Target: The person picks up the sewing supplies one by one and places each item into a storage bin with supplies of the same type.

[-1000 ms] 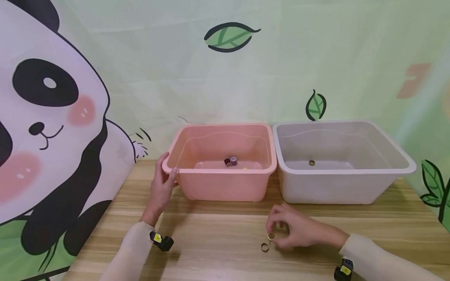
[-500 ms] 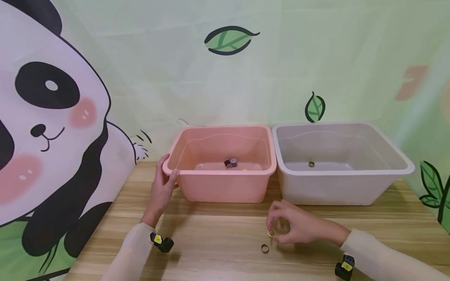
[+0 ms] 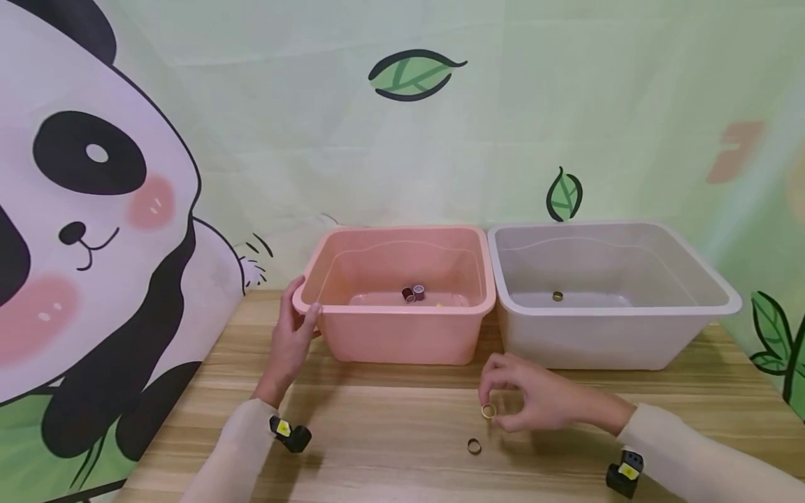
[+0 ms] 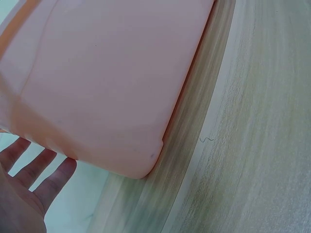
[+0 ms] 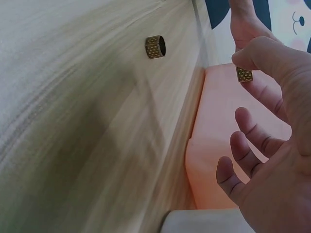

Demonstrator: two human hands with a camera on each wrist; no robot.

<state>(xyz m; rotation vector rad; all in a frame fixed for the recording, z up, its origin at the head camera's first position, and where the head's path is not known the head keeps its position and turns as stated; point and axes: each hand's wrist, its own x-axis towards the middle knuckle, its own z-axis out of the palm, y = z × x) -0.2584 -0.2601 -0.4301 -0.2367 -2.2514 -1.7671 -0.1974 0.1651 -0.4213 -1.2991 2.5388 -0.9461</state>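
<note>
A small brass ring thimble (image 5: pixel 245 75), its band covered in dimples, is pinched between the thumb and index finger of my right hand (image 3: pixel 537 397), above the wooden table. The other fingers of that hand are spread and touch nothing. A second ring thimble (image 5: pixel 153 47) lies on the table just below and left of the hand in the head view. At the left, my left hand (image 3: pixel 293 344) grips the front left corner of the pink tub (image 3: pixel 402 339), thumb on the rim and fingers along its side wall; three of those fingers (image 4: pixel 57 180) show in the left wrist view.
To the right of the pink tub stands a grey-white tub (image 3: pixel 585 342), with another brass ring (image 3: pixel 557 296) on its floor. Inside the pink tub are a dark red spool (image 3: pixel 408 294) and a purple spool (image 3: pixel 419 293), plus a yellow bit. A panda-print cloth (image 3: pixel 428 168) hangs behind.
My right hand has lifted its ring thimble up from beside the other one, and drifted slightly right. The left hand keeps its place on the pink tub.
</note>
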